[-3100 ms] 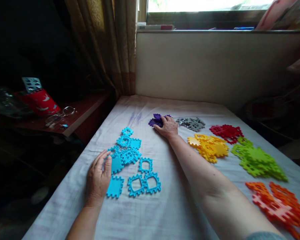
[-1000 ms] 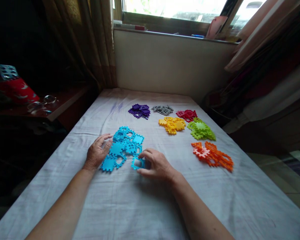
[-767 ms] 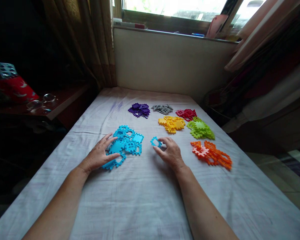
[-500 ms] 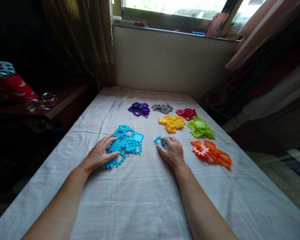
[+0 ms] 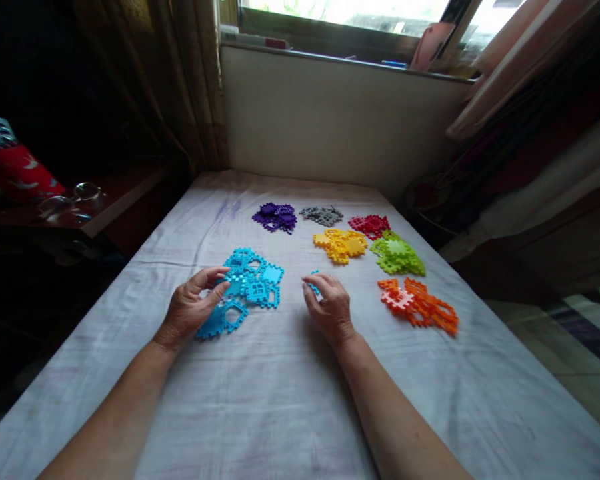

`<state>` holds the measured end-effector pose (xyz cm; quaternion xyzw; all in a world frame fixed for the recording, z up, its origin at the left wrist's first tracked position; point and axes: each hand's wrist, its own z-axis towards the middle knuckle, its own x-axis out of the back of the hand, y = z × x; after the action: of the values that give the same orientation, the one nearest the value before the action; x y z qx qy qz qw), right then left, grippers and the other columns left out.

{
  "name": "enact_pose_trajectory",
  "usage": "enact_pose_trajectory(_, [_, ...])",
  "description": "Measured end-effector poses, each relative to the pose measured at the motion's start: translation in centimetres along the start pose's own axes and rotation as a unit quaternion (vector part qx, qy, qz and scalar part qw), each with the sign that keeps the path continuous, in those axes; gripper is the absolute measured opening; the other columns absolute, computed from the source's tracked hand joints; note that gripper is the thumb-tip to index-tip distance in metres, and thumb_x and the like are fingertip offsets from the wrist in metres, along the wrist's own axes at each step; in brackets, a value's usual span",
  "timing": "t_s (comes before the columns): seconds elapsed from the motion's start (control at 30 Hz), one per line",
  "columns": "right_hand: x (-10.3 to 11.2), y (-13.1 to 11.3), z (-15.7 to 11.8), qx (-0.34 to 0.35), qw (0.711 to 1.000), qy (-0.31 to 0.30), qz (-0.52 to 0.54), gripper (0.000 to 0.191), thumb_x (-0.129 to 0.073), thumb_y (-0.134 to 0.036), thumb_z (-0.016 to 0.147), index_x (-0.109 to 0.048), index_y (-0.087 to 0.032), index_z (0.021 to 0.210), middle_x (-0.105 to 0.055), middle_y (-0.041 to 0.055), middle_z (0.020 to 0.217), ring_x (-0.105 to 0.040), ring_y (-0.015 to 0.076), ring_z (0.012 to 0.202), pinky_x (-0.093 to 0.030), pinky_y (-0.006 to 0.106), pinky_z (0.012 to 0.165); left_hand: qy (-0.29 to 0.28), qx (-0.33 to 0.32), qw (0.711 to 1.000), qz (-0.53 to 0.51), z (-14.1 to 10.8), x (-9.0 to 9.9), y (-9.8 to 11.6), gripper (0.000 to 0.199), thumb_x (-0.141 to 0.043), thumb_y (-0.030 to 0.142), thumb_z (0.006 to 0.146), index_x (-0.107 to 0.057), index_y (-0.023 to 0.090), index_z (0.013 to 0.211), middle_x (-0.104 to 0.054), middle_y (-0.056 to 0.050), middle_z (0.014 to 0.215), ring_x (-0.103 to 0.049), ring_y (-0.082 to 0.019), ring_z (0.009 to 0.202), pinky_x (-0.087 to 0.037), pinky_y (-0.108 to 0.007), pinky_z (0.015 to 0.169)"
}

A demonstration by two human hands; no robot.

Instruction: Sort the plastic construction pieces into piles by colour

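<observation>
My left hand (image 5: 193, 303) is at the left edge of a pile of light-blue notched plastic building tiles (image 5: 257, 291). Its thumb and fingers are closed on a solid blue tile (image 5: 236, 285), partly overlapping the pile in view. Below that hand lie a solid blue tile and an open-framed one (image 5: 235, 315). To the right of the pile, my right hand (image 5: 330, 303) has thumb and fingertips drawn together around a small blue tile (image 5: 315, 289). The fingers cover most of this tile, leaving only bits of its edge visible.
Farther back on the white cloth (image 5: 260, 400) lie purple (image 5: 275, 218), grey (image 5: 322, 215) and red (image 5: 369, 227) piles. Yellow (image 5: 340, 245), lime-green (image 5: 397, 253) and orange (image 5: 420, 305) piles lie nearer. Eyeglasses (image 5: 75, 201) rest on a dark side table at left.
My left hand has lifted from lying over the blue pile and closed on a tile. My right hand has shifted left over the small blue tile, its fingers closer together.
</observation>
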<state>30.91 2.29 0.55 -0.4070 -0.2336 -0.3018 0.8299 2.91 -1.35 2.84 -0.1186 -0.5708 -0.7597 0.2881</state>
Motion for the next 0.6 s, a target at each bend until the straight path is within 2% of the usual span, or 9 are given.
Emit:
enact_pose_trajectory(0.1, [-0.7, -2.5, -0.6, 0.026, 0.995, -0.052, 0.077, 0.023, -0.057, -0.032, 0.091, -0.070, -0.024, 0.108, -0.074, 0.0069, 0.094, -0.067, 0.0206, 0.088, -0.052, 0.036, 0.086, -0.025, -0.011, 0.999, -0.023, -0.8, -1.4, 1.3, 0.046, -0.063, 0.057, 0.081, -0.069, 0.020, 0.107, -0.076, -0.006, 0.099, -0.069, -0.020, 0.085, -0.057, -0.033, 0.080])
enact_pose_trajectory(0.2, [-1.5, -4.1, -1.2, 0.028, 0.986, -0.073, 0.148, 0.034, -0.063, -0.035, 0.087, -0.066, -0.024, 0.119, -0.075, 0.0061, 0.099, -0.068, 0.0185, 0.085, -0.055, 0.034, 0.082, -0.062, -0.037, 0.997, -0.037, -1.5, -2.7, 2.2, 0.041, -0.063, 0.054, 0.083, -0.070, 0.021, 0.105, -0.076, -0.005, 0.095, -0.069, -0.019, 0.080, -0.058, -0.031, 0.077])
enact_pose_trajectory(0.33, [-2.1, -4.8, -1.5, 0.008, 0.974, -0.086, 0.211, 0.020, -0.060, -0.033, 0.089, -0.071, -0.023, 0.102, -0.074, 0.0030, 0.084, -0.066, 0.0146, 0.071, -0.054, 0.027, 0.067, -0.080, -0.065, 0.994, -0.032, -1.9, -3.4, 2.5, 0.038, -0.063, 0.051, 0.085, -0.070, 0.021, 0.107, -0.076, -0.005, 0.092, -0.070, -0.018, 0.077, -0.058, -0.030, 0.074])
enact_pose_trajectory(0.47, [-1.5, -3.3, -0.7, -0.047, 0.970, -0.058, 0.232, 0.021, -0.060, -0.036, 0.087, -0.072, -0.022, 0.097, -0.073, 0.0020, 0.077, -0.062, 0.0129, 0.063, -0.052, 0.024, 0.060, -0.070, -0.073, 0.995, 0.002, -1.6, -2.8, 2.1, 0.038, -0.060, 0.051, 0.086, -0.069, 0.022, 0.108, -0.076, -0.005, 0.101, -0.070, -0.018, 0.080, -0.058, -0.030, 0.074])
enact_pose_trajectory(0.6, [0.1, 0.8, 0.7, -0.169, 0.966, 0.050, 0.187, 0.034, -0.057, -0.044, 0.085, -0.070, -0.020, 0.105, -0.074, 0.0033, 0.080, -0.064, 0.0148, 0.064, -0.053, 0.027, 0.063, -0.002, -0.070, 0.995, 0.069, -0.7, -1.5, 0.7, 0.038, -0.057, 0.052, 0.086, -0.069, 0.022, 0.106, -0.075, -0.005, 0.107, -0.070, -0.020, 0.090, -0.057, -0.034, 0.086])
